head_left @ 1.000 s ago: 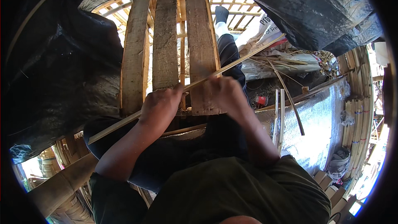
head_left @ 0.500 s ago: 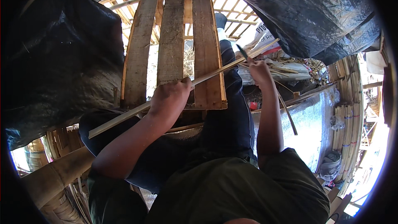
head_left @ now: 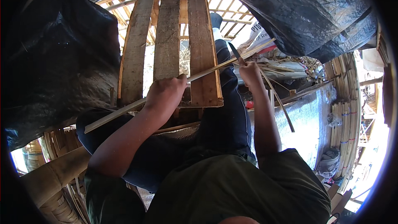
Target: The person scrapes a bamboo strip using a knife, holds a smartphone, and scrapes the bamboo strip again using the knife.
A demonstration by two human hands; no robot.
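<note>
A long pale bamboo strip (head_left: 203, 73) slants across a slatted wooden bench, low on the left and higher on the far right. My left hand (head_left: 166, 93) is closed around it above the bench's near end. Beyond the bench's right edge, my right hand (head_left: 250, 74) grips a knife (head_left: 234, 51) whose dark blade points up and away, touching or nearly touching the strip. A long thin dark piece, apparently the knife's handle, reaches back from that hand past my right forearm. The fingers' exact grip is partly hidden.
Under the strip stands the bench of rough planks (head_left: 168, 37) with gaps between them. Dark plastic sheeting (head_left: 62, 58) hangs left and upper right. My outstretched leg (head_left: 226, 99) lies beside the bench. Bamboo scraps (head_left: 277, 69) and a white sack (head_left: 255, 39) lie right; bundled slats (head_left: 344, 128) stand farther right.
My right hand and the knife have shifted slightly left along the strip, and more of the blade shows. My left hand keeps its hold; the whole view has moved a little.
</note>
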